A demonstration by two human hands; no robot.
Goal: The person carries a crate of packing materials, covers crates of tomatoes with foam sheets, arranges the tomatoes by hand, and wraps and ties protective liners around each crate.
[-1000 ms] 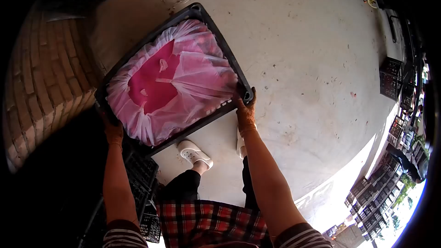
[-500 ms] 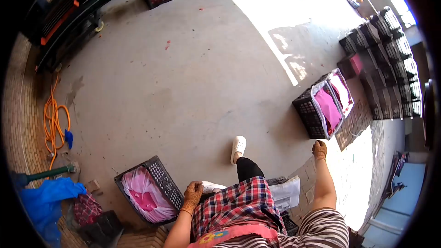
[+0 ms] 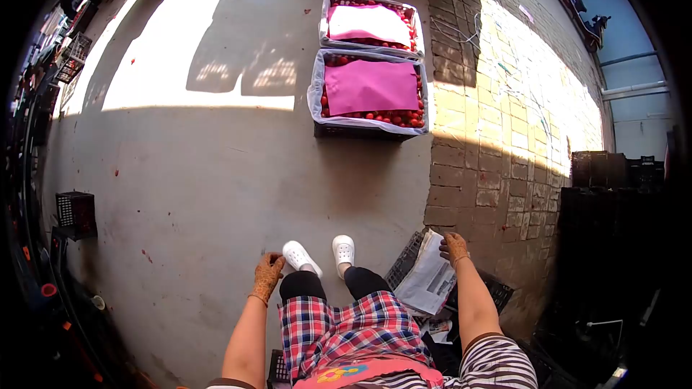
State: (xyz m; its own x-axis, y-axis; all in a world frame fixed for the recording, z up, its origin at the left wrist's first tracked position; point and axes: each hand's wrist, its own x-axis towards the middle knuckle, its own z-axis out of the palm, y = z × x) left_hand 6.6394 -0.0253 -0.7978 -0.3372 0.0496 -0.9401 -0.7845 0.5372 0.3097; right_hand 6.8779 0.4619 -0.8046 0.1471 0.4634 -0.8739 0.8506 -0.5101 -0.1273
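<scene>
Papers lie against a black crate, lower right of the frame's centre; your right hand is at their upper edge, its grip impossible to tell; your left hand hangs empty, loosely curled, lower left of centre.

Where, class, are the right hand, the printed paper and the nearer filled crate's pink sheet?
Right hand (image 3: pixel 455 248): head view, middle of the hand.
Printed paper (image 3: pixel 423 282): head view, middle of its printed face.
Pink sheet (image 3: pixel 371 88): head view, middle of its upper face.
</scene>
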